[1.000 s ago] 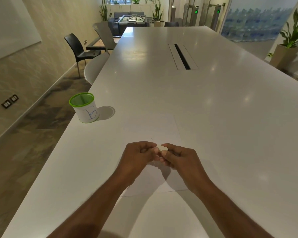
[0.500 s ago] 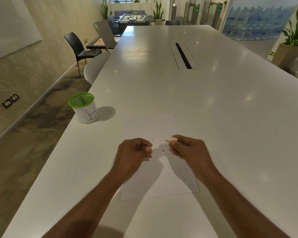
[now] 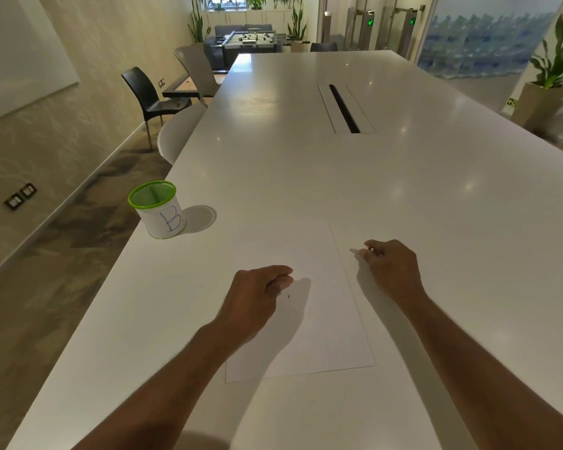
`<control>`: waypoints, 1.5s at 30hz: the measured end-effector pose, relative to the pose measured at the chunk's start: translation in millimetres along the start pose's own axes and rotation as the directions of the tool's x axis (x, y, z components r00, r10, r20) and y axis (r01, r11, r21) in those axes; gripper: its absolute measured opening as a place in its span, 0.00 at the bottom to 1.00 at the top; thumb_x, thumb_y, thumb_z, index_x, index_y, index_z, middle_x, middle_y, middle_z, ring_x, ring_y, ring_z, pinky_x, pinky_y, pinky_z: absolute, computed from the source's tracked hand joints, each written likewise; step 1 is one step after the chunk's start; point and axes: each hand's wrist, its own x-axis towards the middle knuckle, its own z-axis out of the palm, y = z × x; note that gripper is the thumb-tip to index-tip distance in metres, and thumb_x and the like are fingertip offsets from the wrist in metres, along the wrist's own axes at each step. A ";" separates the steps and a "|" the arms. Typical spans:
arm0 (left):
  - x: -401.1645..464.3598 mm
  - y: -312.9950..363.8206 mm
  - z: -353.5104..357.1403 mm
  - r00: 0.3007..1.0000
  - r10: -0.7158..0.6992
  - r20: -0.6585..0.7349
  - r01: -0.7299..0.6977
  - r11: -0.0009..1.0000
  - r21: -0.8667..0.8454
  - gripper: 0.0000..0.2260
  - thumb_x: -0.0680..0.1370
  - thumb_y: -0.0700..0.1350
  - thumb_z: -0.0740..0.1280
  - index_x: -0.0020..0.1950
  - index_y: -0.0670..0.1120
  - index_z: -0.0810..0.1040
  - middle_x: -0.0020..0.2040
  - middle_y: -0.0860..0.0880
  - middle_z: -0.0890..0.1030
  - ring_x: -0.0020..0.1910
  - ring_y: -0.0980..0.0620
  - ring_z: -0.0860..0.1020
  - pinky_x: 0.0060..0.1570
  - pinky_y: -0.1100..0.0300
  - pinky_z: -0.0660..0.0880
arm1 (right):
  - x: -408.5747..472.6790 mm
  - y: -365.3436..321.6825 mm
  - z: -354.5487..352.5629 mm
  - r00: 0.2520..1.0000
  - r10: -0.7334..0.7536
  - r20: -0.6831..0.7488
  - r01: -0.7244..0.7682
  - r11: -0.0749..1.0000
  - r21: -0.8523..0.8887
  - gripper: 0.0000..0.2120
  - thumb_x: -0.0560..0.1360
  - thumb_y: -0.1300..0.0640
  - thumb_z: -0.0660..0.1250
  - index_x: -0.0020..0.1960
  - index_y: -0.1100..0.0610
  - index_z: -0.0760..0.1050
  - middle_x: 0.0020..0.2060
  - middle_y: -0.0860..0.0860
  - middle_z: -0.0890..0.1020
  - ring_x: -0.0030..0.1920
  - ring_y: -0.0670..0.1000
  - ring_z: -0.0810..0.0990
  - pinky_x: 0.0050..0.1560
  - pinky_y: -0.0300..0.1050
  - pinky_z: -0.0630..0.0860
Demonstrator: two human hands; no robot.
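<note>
A white sheet of paper point(image 3: 325, 339) lies on the white table point(image 3: 420, 196) in front of me. My right hand point(image 3: 392, 271) hovers just past the sheet's right edge and pinches a small white piece point(image 3: 355, 251) between thumb and fingertips. My left hand point(image 3: 257, 297) is over the sheet's middle with its fingers curled in and the thumb against the forefinger. Anything inside it is hidden. A tiny dark speck point(image 3: 288, 295) shows just below its fingers.
A white cup with a green mesh rim and a blue letter B point(image 3: 158, 211) stands near the table's left edge, left of the paper. A cable slot point(image 3: 343, 108) runs down the table's middle. A white chair point(image 3: 176, 138) and a black chair point(image 3: 150, 95) stand to the left.
My hands were joined on the small white piece. They have pulled apart: the right moved right and away with the piece, the left stayed over the paper.
</note>
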 end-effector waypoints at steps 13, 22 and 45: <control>-0.7 1.3 -8.7 0.980 -0.049 -0.194 0.059 0.997 0.047 0.14 0.80 0.35 0.66 0.61 0.47 0.83 0.49 0.55 0.86 0.48 0.61 0.82 0.56 0.65 0.77 | -30.9 -33.3 4.1 0.988 -0.152 0.019 0.153 0.976 -0.153 0.13 0.77 0.55 0.64 0.58 0.58 0.80 0.54 0.57 0.81 0.54 0.56 0.80 0.52 0.42 0.70; 7.8 -11.9 -29.8 0.965 -0.225 -0.134 0.262 0.824 0.502 0.27 0.75 0.54 0.72 0.69 0.43 0.72 0.59 0.41 0.79 0.62 0.42 0.74 0.63 0.53 0.64 | -46.3 -68.6 13.0 0.974 -0.122 0.192 0.186 0.912 -0.365 0.09 0.76 0.55 0.62 0.42 0.60 0.74 0.41 0.55 0.79 0.43 0.55 0.77 0.41 0.41 0.66; 2.9 5.6 -28.6 0.972 -0.215 -0.099 0.235 0.820 0.521 0.23 0.78 0.51 0.70 0.68 0.42 0.70 0.62 0.40 0.75 0.62 0.41 0.71 0.63 0.54 0.65 | -23.2 -81.8 21.1 0.934 0.252 0.254 -0.208 0.960 -0.188 0.05 0.68 0.64 0.61 0.33 0.59 0.69 0.30 0.53 0.76 0.31 0.52 0.76 0.31 0.40 0.68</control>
